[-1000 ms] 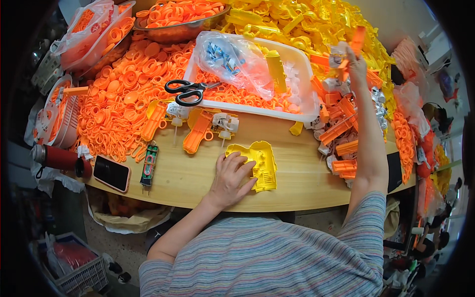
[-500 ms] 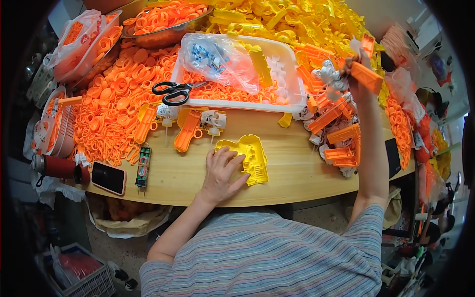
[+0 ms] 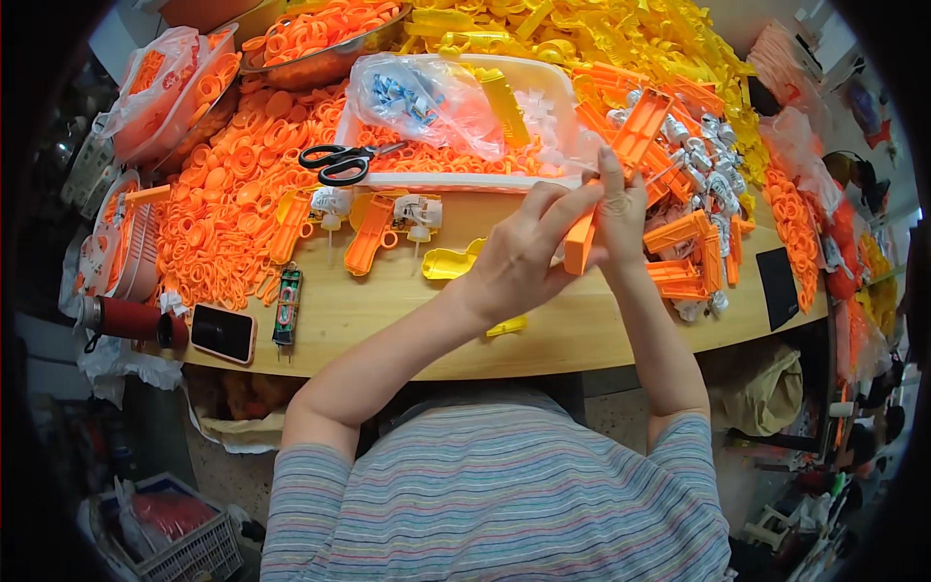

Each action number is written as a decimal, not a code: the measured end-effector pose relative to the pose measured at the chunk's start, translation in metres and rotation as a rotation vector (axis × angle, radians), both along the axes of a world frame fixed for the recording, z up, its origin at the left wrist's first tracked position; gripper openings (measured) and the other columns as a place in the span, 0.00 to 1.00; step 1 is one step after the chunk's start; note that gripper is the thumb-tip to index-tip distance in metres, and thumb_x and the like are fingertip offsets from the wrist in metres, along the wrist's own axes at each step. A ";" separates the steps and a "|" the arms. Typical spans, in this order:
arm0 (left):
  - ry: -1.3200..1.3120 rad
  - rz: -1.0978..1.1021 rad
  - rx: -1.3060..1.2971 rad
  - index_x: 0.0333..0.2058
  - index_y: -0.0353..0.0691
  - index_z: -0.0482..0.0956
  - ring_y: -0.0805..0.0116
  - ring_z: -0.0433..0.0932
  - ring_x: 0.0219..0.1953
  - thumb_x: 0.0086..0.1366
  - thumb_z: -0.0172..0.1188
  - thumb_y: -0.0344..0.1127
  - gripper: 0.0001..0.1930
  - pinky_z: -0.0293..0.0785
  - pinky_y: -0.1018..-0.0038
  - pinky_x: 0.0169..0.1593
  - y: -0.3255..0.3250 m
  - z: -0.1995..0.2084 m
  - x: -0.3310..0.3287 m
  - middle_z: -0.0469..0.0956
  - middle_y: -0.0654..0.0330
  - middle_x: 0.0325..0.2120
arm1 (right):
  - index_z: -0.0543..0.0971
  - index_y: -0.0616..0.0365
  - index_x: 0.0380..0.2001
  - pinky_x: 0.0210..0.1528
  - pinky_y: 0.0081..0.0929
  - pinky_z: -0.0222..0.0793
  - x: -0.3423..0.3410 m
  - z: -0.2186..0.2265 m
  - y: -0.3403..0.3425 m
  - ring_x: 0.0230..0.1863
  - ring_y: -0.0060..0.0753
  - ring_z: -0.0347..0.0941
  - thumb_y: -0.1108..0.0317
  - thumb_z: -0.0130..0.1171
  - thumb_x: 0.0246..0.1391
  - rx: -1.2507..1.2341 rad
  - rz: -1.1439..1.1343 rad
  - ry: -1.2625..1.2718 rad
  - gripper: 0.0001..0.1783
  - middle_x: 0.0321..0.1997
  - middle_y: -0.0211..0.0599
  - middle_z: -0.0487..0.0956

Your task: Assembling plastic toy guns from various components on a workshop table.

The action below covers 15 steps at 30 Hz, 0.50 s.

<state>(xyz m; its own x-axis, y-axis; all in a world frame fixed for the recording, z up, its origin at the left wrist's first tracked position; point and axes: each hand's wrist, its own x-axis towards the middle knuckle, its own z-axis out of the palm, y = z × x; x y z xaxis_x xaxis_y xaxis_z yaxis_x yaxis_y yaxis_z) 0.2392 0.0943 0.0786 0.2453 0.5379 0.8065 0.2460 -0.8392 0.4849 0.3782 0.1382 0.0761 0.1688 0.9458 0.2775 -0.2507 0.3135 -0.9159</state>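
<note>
Both hands have come together over the right-centre of the table. My right hand (image 3: 621,209) is closed round an orange plastic part (image 3: 642,126), a hollow channel-shaped piece sticking up past the fingers. My left hand (image 3: 533,238) pinches an orange block-shaped piece (image 3: 579,242) just beside it. Whether the two orange pieces are joined cannot be made out, as fingers cover where they meet. Below my left hand and forearm lies a yellow plastic half-shell (image 3: 449,263), mostly hidden. To its left rest two orange handle-shaped parts (image 3: 369,236) with white mechanisms (image 3: 419,211).
Black-handled scissors (image 3: 343,165) lie by a white tray (image 3: 427,180) of small parts. Orange rings (image 3: 218,213) heap at left, yellow shells (image 3: 621,39) behind, orange and white parts (image 3: 693,257) at right. A phone (image 3: 224,333), screwdriver-like green tool (image 3: 288,306) and red flask (image 3: 126,318) sit front left.
My right hand has come back from the right-hand heap toward the middle with orange plastic. My left hand has left the yellow half-shell and moved right to meet it.
</note>
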 end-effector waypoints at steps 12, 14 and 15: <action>-0.516 -0.350 -0.811 0.45 0.33 0.73 0.78 0.76 0.25 0.62 0.62 0.32 0.14 0.75 0.79 0.31 0.016 0.007 -0.013 0.78 0.61 0.28 | 0.77 0.63 0.34 0.50 0.33 0.71 0.050 -0.017 -0.011 0.41 0.36 0.77 0.53 0.46 0.65 -0.245 0.172 0.302 0.22 0.36 0.42 0.80; -0.538 -0.366 -0.808 0.45 0.33 0.74 0.78 0.76 0.25 0.63 0.62 0.32 0.14 0.74 0.79 0.30 0.017 0.007 -0.018 0.78 0.62 0.27 | 0.76 0.63 0.33 0.48 0.34 0.72 0.052 -0.016 -0.012 0.40 0.36 0.77 0.52 0.46 0.65 -0.313 0.116 0.345 0.22 0.34 0.42 0.80; -0.566 -0.380 -0.802 0.45 0.33 0.74 0.77 0.76 0.25 0.63 0.62 0.33 0.14 0.74 0.79 0.30 0.016 0.007 -0.021 0.78 0.62 0.27 | 0.76 0.63 0.33 0.48 0.34 0.72 0.052 -0.017 -0.013 0.40 0.36 0.77 0.52 0.46 0.65 -0.313 0.115 0.347 0.22 0.34 0.42 0.80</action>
<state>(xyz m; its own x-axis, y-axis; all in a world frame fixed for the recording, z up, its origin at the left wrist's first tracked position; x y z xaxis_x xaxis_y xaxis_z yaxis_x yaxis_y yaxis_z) 0.2184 0.1107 0.0857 0.2083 0.9316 0.2980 -0.4017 -0.1963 0.8945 0.4302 0.1254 0.0592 0.0906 0.9928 -0.0781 -0.5749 -0.0119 -0.8181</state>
